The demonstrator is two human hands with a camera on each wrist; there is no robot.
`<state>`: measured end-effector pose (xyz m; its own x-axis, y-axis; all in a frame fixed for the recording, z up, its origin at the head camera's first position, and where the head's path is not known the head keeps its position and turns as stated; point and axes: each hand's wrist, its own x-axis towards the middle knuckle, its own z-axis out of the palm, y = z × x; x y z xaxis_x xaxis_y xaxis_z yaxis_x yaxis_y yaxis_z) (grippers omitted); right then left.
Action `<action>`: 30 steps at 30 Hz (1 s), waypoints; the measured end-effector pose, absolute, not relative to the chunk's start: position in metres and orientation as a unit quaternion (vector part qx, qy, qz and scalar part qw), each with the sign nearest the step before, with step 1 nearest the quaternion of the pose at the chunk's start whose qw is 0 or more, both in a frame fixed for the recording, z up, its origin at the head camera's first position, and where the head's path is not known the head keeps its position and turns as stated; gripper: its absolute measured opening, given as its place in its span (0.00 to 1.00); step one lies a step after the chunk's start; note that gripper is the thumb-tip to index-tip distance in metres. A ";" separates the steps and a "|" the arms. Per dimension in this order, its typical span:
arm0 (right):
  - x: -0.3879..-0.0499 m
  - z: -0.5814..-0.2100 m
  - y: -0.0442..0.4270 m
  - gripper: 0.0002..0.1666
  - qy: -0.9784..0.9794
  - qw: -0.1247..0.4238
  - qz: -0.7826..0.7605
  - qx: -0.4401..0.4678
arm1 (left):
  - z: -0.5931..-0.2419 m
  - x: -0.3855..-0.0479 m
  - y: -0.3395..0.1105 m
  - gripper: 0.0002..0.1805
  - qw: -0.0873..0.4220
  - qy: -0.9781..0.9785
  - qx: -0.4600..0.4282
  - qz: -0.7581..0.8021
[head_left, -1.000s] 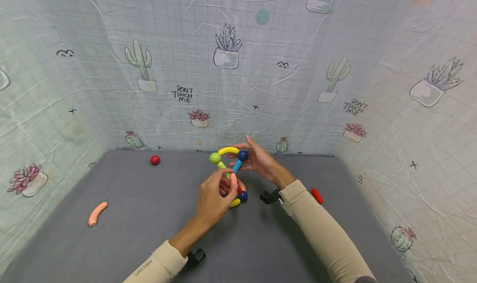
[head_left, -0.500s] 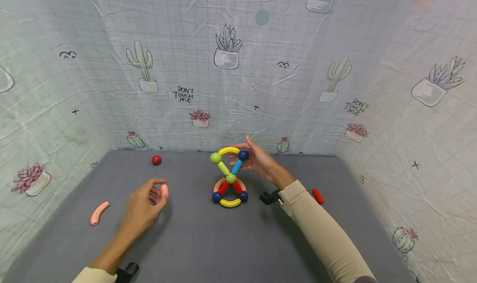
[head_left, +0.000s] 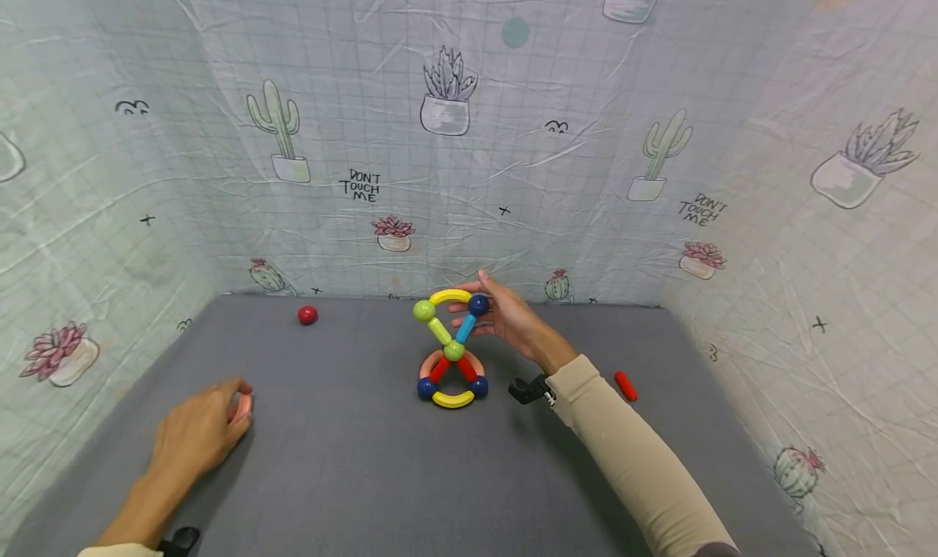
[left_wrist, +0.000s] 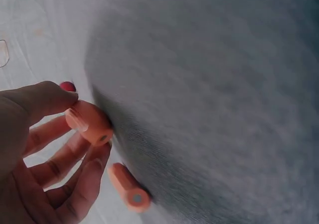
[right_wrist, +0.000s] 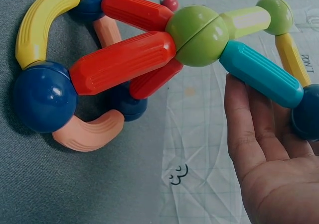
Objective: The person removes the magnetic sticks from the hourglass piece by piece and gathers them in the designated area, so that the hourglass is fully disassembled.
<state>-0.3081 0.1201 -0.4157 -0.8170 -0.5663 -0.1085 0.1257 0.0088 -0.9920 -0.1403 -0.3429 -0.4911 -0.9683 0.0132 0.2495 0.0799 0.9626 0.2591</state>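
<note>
- Head view: the left hand [head_left: 192,439] is pinching a curved pink piece [head_left: 245,405] between thumb and fingers, over the left part of the gray table [head_left: 352,475].
- The right hand [head_left: 509,322] is reaching behind the upper part of the ball-and-rod structure [head_left: 453,350], its fingers extending rather than wrapping round it.
- The structure is standing upright mid-table.
- A red ball [head_left: 307,315] is lying near the patterned cloth [head_left: 322,93]; a loose red rod [head_left: 625,386] is lying beside the right sleeve [head_left: 637,451].
- Left wrist view: the thumb is pressing 1 side of the held piece, the fingers the other. A spare pink piece [left_wrist: 128,189] is lying just beside them, apart from the hand.
- Right wrist view: 3 red rods [right_wrist: 124,62] are rising from a base ring of 3 blue balls, 1 yellow curve and 2 pink curves, meeting at a green ball [right_wrist: 199,36].
- A turquoise rod [right_wrist: 261,74] and a pale green rod [right_wrist: 246,21] are branching from that ball towards 2 upper balls, with another yellow curve bridging these.
- The right fingers are lying nearly straight behind the turquoise rod; whether they are touching it, I cannot tell.
</note>
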 end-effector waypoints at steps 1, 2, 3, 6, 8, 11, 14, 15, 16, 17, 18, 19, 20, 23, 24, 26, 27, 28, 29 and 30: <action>-0.308 -0.416 0.120 0.44 0.666 0.250 -0.684 -0.163 | -0.491 -0.140 -0.344 0.13 0.117 -0.985 -0.023 -0.127; -0.308 -0.416 0.119 0.43 0.668 0.248 -0.683 -0.160 | -0.491 -0.139 -0.345 0.13 0.110 -0.986 -0.023 -0.121; -0.308 -0.416 0.119 0.42 0.671 0.245 -0.681 -0.157 | -0.490 -0.139 -0.346 0.13 0.107 -0.987 -0.022 -0.116; -0.307 -0.415 0.117 0.39 0.678 0.241 -0.678 -0.150 | -0.489 -0.139 -0.346 0.15 0.104 -0.989 -0.019 -0.104; -0.307 -0.415 0.116 0.38 0.678 0.240 -0.679 -0.148 | -0.487 -0.138 -0.342 0.17 0.111 -0.989 -0.020 -0.100; -0.307 -0.415 0.114 0.38 0.678 0.237 -0.680 -0.148 | -0.480 -0.140 -0.330 0.21 0.141 -0.984 -0.033 -0.100; -0.307 -0.416 0.113 0.37 0.677 0.230 -0.683 -0.149 | -0.468 -0.147 -0.309 0.22 0.187 -0.973 -0.061 -0.116; -0.307 -0.416 0.113 0.36 0.679 0.227 -0.683 -0.147 | -0.463 -0.149 -0.301 0.21 0.200 -0.970 -0.070 -0.123; -0.307 -0.416 0.113 0.35 0.679 0.225 -0.684 -0.145 | -0.458 -0.152 -0.292 0.21 0.211 -0.966 -0.079 -0.129; -0.307 -0.416 0.112 0.34 0.679 0.223 -0.685 -0.143 | -0.453 -0.155 -0.284 0.21 0.219 -0.962 -0.086 -0.136; -0.307 -0.416 0.112 0.33 0.680 0.220 -0.685 -0.141 | -0.448 -0.157 -0.275 0.21 0.220 -0.961 -0.092 -0.142; -0.307 -0.416 0.111 0.31 0.680 0.218 -0.686 -0.139 | -0.443 -0.160 -0.266 0.21 0.221 -0.959 -0.098 -0.148; -0.307 -0.416 0.110 0.30 0.682 0.215 -0.685 -0.137 | -0.439 -0.163 -0.257 0.21 0.220 -0.958 -0.104 -0.153; -0.307 -0.417 0.108 0.25 0.682 0.208 -0.689 -0.132 | -0.429 -0.174 -0.230 0.20 0.214 -0.954 -0.121 -0.172; -0.307 -0.418 0.107 0.24 0.681 0.206 -0.690 -0.130 | -0.426 -0.178 -0.222 0.21 0.211 -0.953 -0.127 -0.177; -0.307 -0.418 0.106 0.22 0.681 0.202 -0.692 -0.126 | -0.422 -0.186 -0.205 0.22 0.201 -0.952 -0.135 -0.189; -0.307 -0.419 0.105 0.22 0.681 0.201 -0.693 -0.124 | -0.420 -0.191 -0.196 0.22 0.195 -0.951 -0.139 -0.195; -0.307 -0.418 0.105 0.21 0.683 0.199 -0.693 -0.122 | -0.418 -0.195 -0.188 0.23 0.189 -0.951 -0.143 -0.200; -0.307 -0.419 0.105 0.21 0.683 0.197 -0.692 -0.121 | -0.417 -0.200 -0.181 0.25 0.185 -0.950 -0.147 -0.204; -0.307 -0.419 0.104 0.21 0.684 0.196 -0.692 -0.120 | -0.416 -0.204 -0.174 0.26 0.180 -0.949 -0.153 -0.210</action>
